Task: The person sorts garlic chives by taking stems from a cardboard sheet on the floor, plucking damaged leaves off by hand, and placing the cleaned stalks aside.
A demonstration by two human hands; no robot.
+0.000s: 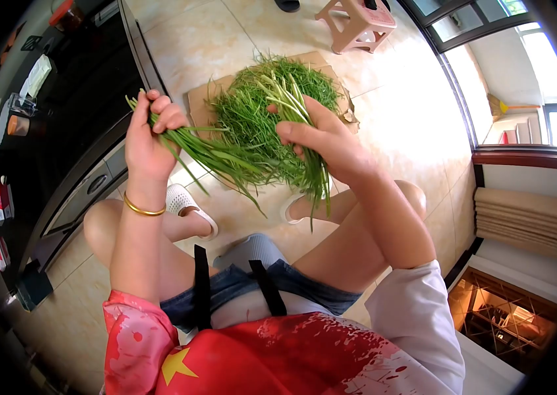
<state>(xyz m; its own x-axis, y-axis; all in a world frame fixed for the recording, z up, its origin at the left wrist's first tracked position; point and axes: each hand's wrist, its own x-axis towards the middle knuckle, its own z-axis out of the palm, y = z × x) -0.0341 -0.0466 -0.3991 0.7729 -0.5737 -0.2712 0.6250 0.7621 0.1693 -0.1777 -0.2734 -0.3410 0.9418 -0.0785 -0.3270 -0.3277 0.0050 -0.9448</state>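
Note:
My left hand (150,141) is closed around a bunch of long green chives (216,155), whose blades hang down to the right. In my right hand (328,141) is another bunch of chives (290,100), pale stem ends pointing up and green tips drooping toward the floor. Both hands are raised over a large loose heap of the same greens (249,99). The heap lies on a flattened piece of cardboard (200,105) on the floor. Where the left bunch ends and the heap begins is hard to tell.
A pink plastic stool (361,25) stands on the tiled floor at the far right. Along the left runs a dark cabinet (87,85) with jars and small packets on it. My white clogs (193,209) flank the near side of the heap. A glass sliding door (453,72) is at right.

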